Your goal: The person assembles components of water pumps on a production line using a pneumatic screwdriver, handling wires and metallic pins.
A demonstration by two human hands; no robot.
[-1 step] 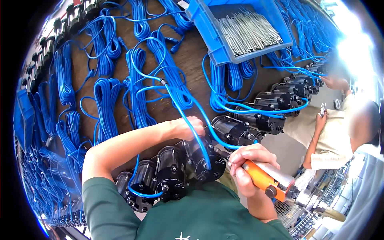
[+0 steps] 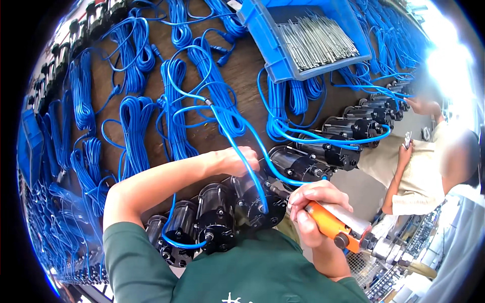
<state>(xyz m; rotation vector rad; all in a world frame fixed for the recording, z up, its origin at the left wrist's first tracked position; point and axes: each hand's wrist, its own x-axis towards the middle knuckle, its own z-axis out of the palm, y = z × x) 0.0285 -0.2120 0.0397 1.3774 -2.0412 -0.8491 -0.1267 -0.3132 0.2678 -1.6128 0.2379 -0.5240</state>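
My right hand (image 2: 318,204) is closed round an orange and silver air screwdriver (image 2: 331,225) with a metal hose fitting at its rear. The driver's dark tip meets the rim of the black end cap on a cylindrical unit (image 2: 260,204) with a smoky see-through body. My left hand (image 2: 240,160) is curled over the far end of that same unit; its fingertips are partly hidden. A blue cable (image 2: 235,144) runs from the unit's cap, past my left hand, to the bundles on the table.
More cylindrical units (image 2: 216,214) stand on both sides along the table edge. Coiled blue cables (image 2: 136,134) cover the brown table (image 2: 247,93). A blue bin (image 2: 275,68) holds many thin metal rods (image 2: 321,43). At right, a co-worker in beige (image 2: 411,161) holds several rods.
The view has shifted very slightly. Both hands, the air screwdriver and the unit keep their places relative to each other.
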